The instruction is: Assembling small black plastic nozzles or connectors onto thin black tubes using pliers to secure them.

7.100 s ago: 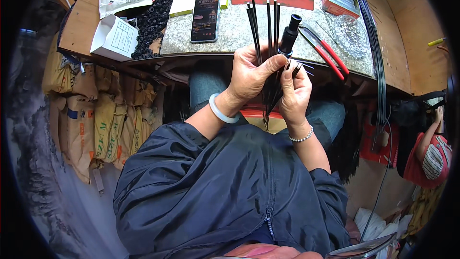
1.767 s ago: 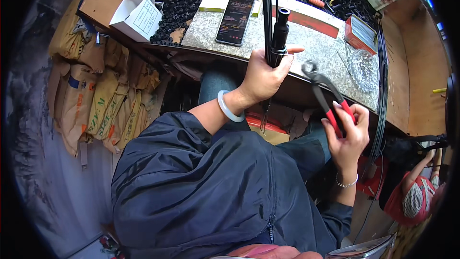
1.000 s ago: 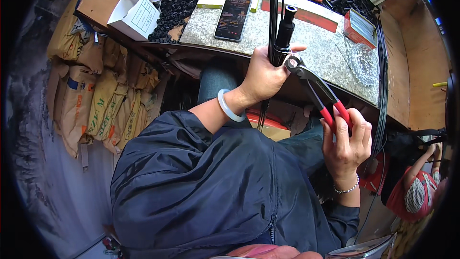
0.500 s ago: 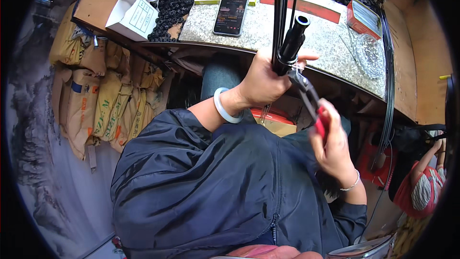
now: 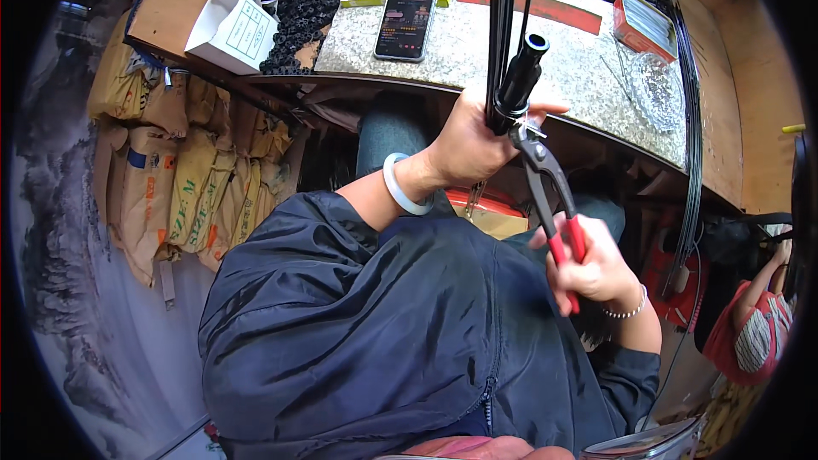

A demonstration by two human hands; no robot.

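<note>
My left hand (image 5: 470, 140) is closed around a black tube (image 5: 520, 77) with a flared collar, in front of the bench edge. Several thin black rods (image 5: 497, 30) stand up beside the tube, in the same grip. In my right hand (image 5: 601, 264) are red-handled pliers (image 5: 542, 175), their handles spread somewhat apart. The tips of the pliers meet the lower end of the tube, just under the collar, by my left fingers. A small bright bit of metal shows at the jaws; what they grip is too small to tell.
On the speckled bench top (image 5: 349, 43) lie a phone (image 5: 407, 17), a red strip (image 5: 528, 8), a box of thin rods (image 5: 645, 27) and a clear dish (image 5: 654, 94). Black parts (image 5: 302, 25) heap behind. Sacks (image 5: 200, 179) stand at left; another person (image 5: 758, 324) sits at right.
The plier handles have swung down toward me and spread wider, with my right hand lower on them. My left hand and the tube have hardly moved.
</note>
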